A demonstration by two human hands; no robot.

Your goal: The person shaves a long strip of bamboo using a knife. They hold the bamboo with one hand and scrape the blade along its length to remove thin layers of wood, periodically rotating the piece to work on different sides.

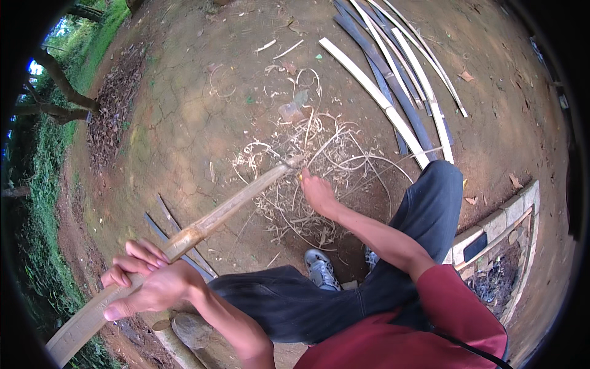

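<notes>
A long split bamboo strip point(224, 206) runs slantwise from the lower left toward the middle, with a raised node partway along. My left hand point(157, 283) is closed around its nearer part, thumb on one side and fingers on the other. My right hand point(318, 195) is closed beside the strip's far end. A small dark and yellowish bit shows at its fingertips, but what it grips is mostly hidden. Below that end lies a tangled heap of pale curled shavings point(344, 154) on the ground.
Several long pale and dark bamboo strips point(393, 80) lie at the upper right. Two thin dark strips point(178, 230) lie left of my knee. A low stone border point(525, 200) with a dark phone-like slab point(475, 246) stands at right, cut logs point(178, 347) at lower left, trees point(61, 86) at far left.
</notes>
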